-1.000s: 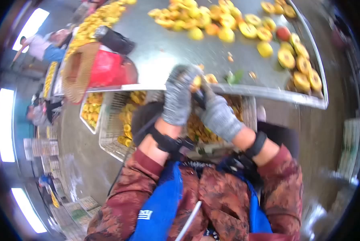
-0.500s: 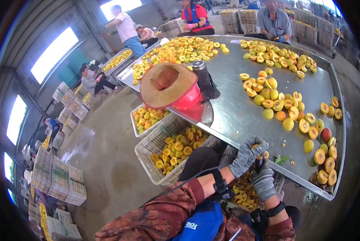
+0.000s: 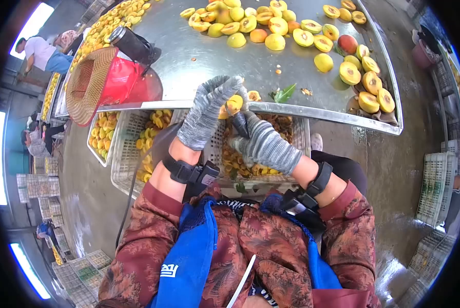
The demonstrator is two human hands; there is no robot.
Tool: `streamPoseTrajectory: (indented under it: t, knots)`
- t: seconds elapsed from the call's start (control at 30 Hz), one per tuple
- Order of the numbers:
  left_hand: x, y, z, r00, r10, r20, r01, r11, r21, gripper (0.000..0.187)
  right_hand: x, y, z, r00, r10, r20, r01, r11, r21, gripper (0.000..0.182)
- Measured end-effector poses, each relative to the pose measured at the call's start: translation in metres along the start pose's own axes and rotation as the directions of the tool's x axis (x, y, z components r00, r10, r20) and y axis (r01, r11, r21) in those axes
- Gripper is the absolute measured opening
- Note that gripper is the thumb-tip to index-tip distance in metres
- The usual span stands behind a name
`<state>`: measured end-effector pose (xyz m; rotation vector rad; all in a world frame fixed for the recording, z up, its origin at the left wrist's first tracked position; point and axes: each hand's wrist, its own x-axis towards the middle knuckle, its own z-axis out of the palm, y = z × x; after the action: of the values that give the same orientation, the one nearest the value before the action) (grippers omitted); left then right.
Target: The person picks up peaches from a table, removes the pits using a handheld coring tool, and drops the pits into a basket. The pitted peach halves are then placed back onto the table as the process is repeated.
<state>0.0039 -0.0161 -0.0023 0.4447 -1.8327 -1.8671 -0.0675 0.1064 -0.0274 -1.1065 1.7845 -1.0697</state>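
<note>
Both my hands wear grey knitted gloves and meet over the near edge of the metal table (image 3: 189, 66). My left hand (image 3: 207, 110) is closed round a yellow fruit piece (image 3: 233, 104). In my right hand (image 3: 268, 141) is a dark-handled tool (image 3: 239, 124), its upper end against the fruit; the blade cannot be made out. Another piece of cut fruit (image 3: 254, 96) lies on the table just beyond my fingers. Below my hands stands a crate (image 3: 303, 138) holding fruit scraps.
A straw-and-red hat (image 3: 119, 82) and a black flask (image 3: 132, 45) sit on the table at left. Halved fruits (image 3: 350, 73) spread along its far and right parts. More fruit crates (image 3: 118, 154) stand below at left. A person (image 3: 45, 54) bends at far left.
The view has tilted down and turned, so the table sits higher and the hat further left. My hands remain together at the fruit, with the tool now more visible.
</note>
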Motion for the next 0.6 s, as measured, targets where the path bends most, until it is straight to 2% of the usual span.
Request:
streamPoseTrajectory:
  t: [0.03,0.07,0.1,0.17,0.27,0.3,0.33,0.43,0.47,0.57,0.6]
  knots:
    - [-0.001,0.0,0.0,1.0,-0.005,-0.003,0.005,1.0,0.0,0.021,-0.001,-0.005,-0.001,0.997,0.081,-0.012,-0.081,0.993,-0.084,0.067]
    - [0.0,-0.001,0.001,1.0,-0.023,-0.016,0.024,1.0,0.019,0.02,0.002,0.0,0.003,0.997,0.053,-0.055,-0.062,0.98,-0.19,0.061]
    - [0.001,-0.002,0.001,0.999,-0.04,-0.026,0.041,0.998,0.039,0.02,0.003,0.004,0.004,0.997,0.056,-0.056,-0.065,0.98,-0.188,0.061]
    - [0.002,-0.005,0.0,1.0,-0.007,-0.007,0.007,0.998,0.067,0.018,0.003,0.009,0.004,0.997,-0.076,-0.007,0.077,0.994,0.073,0.056]
    - [0.0,-0.003,0.002,1.0,0.027,-0.007,-0.026,0.998,0.061,0.018,0.002,0.002,0.003,1.0,-0.002,0.003,0.002,1.0,-0.009,0.054]
    - [0.0,-0.001,0.004,0.999,-0.029,-0.042,0.031,0.999,0.04,0.018,0.003,0.001,0.003,1.0,0.025,0.009,-0.024,0.999,-0.044,0.055]
    - [0.0,0.001,0.005,0.993,-0.087,-0.076,0.089,0.996,0.016,0.018,0.003,0.008,0.006,1.0,-0.02,0.018,0.018,0.993,0.119,0.055]
    - [-0.001,0.004,0.006,0.998,-0.053,-0.046,0.058,0.993,0.101,0.019,0.002,0.009,0.009,0.999,-0.049,-0.017,0.05,0.997,0.065,0.055]
    - [-0.001,0.006,0.004,0.994,-0.106,-0.032,0.109,0.982,0.157,0.023,0.006,0.012,0.013,0.995,-0.102,-0.019,0.104,0.974,0.203,0.053]
    - [0.001,0.006,0.002,0.986,-0.169,-0.012,0.169,0.976,0.134,0.023,0.002,0.013,0.01,0.999,-0.014,0.048,0.008,0.992,0.128,0.051]
    - [0.002,0.004,-0.001,0.985,-0.167,0.041,0.158,0.973,0.166,0.023,0.001,0.012,0.01,0.999,-0.011,0.052,0.004,0.992,0.13,0.051]
